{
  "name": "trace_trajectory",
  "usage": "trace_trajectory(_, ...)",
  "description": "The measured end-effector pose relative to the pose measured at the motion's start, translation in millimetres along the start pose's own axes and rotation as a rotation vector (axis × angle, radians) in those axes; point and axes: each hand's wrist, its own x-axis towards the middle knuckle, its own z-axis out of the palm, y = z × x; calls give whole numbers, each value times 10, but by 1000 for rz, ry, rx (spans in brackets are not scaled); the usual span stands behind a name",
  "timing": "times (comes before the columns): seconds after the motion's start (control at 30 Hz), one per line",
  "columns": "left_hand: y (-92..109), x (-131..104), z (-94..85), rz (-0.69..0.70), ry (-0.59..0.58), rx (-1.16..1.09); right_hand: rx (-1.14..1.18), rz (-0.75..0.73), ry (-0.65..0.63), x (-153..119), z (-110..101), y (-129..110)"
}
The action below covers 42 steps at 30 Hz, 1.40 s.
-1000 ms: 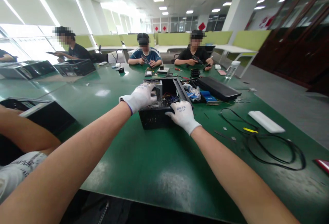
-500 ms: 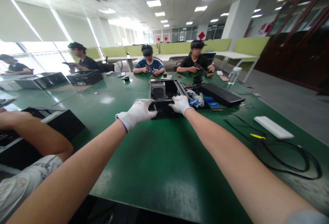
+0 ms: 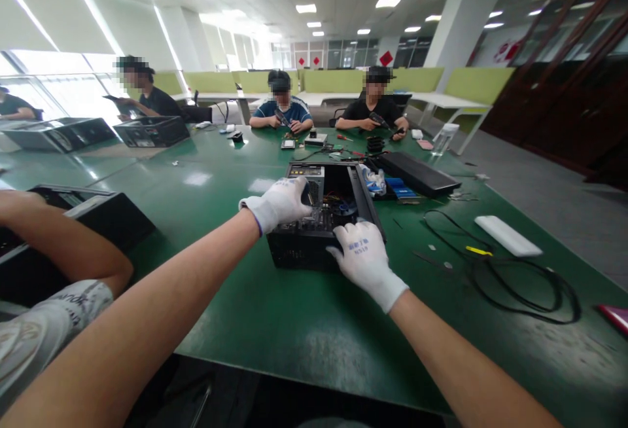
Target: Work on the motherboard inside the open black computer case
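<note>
An open black computer case (image 3: 299,254) lies on the green table in front of me, with wiring and a circuit board inside. A power supply (image 3: 314,173) sits at its far left, partly behind my left hand. My left hand (image 3: 284,204), in a white glove, is curled over the left side of the case. A small dark piece shows between its thumb and fingers, too unclear to name. My right hand (image 3: 364,254), also gloved, grips the near rim of the case toward the right corner, thumb on the outer face.
Right of the case lie a long black panel (image 3: 417,174), a blue part (image 3: 403,189), a coiled black cable (image 3: 520,313) and a white bar (image 3: 507,235). Another person's arm (image 3: 73,238) and a second case (image 3: 115,222) are at left. Two people work across the table.
The computer case has come nearer to me along the table, with my right hand on its near rim. My left hand now sits farther in over its left side.
</note>
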Motion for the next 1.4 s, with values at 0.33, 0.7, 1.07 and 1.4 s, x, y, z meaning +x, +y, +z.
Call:
trace_trajectory(0.33,419,17,528,181,-524,263,170,-47,68,-1298,-340,-324)
trace_trajectory(0.7,540,-63,978,252,-687,286,278,-81,174,-1698,-416,-413)
trace_trajectory(1.07,519,-16,1066,239,-714,301,286,-86,167,-1717,-413,-416)
trace_trajectory(1.4,536,-34,1051,204,-702,274,300,-86,198,-1705,-398,-404)
